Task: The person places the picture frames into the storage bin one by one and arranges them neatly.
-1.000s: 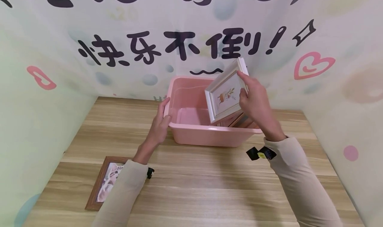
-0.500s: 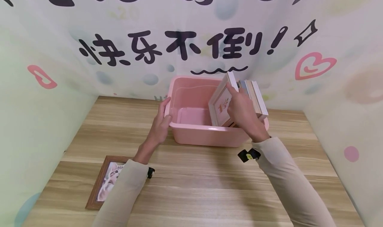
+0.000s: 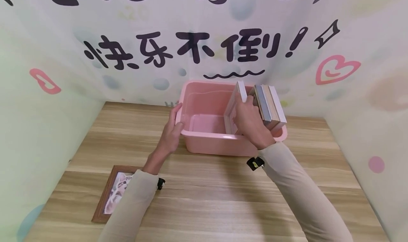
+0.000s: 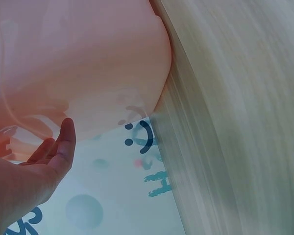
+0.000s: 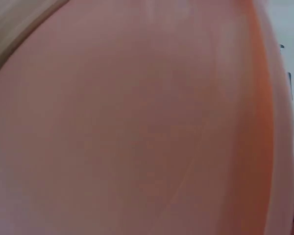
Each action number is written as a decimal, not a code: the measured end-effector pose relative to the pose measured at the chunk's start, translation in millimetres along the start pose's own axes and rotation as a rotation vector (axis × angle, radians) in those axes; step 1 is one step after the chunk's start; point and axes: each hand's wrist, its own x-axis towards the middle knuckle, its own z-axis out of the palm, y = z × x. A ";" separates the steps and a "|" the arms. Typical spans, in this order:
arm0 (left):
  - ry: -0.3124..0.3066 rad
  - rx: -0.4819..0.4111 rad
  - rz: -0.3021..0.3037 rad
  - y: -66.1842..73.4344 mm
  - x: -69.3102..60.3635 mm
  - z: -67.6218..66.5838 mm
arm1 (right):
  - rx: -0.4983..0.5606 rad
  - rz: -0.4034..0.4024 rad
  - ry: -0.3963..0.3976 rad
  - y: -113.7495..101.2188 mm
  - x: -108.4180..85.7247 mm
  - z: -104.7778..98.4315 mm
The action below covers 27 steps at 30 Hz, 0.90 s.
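A pink plastic storage bin (image 3: 216, 145) stands at the back of the table. My left hand (image 3: 168, 135) grips its left rim, with fingers outside the wall, also visible in the left wrist view beside the bin (image 4: 88, 58). Inside the bin, my right hand (image 3: 250, 123) holds a white picture frame (image 3: 241, 91) by its upper part; the frame stands nearly upright and the hand covers much of it. Several more frames (image 3: 270, 105) lean together at the bin's right end. In the right wrist view the bin's outer wall (image 5: 127, 122) fills most of the picture, hiding the fingers.
On the wooden table (image 3: 197, 199) at the front left lies a brown picture frame (image 3: 108, 196) with a cat picture, partly covered by the left sleeve (image 3: 134, 203). A printed wall cloth (image 3: 143, 82) rises close behind the bin.
My right hand has lowered the white picture frame into the bin, moving it left and down from above the rim and standing it more upright. The left hand stays on the rim.
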 end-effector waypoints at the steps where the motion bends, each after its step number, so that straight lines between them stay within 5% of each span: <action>1: -0.001 0.001 -0.004 2.0 -0.3 0.0 | -0.024 0.002 0.005 0.4 0.2 -0.1; 10: 0.016 0.010 0.025 -10.8 2.7 -2.7 | -0.182 -0.035 0.105 2.6 3.8 3.9; 18: 0.030 -0.003 0.047 -12.5 2.8 -1.8 | -0.464 -0.152 0.279 4.4 4.7 13.3; 23: 0.014 -0.010 0.044 -12.5 3.2 0.4 | -0.647 -0.150 0.238 8.4 1.7 10.0; 27: 0.015 -0.003 0.042 -13.4 3.9 1.5 | -0.667 -0.110 0.227 13.2 -1.1 6.1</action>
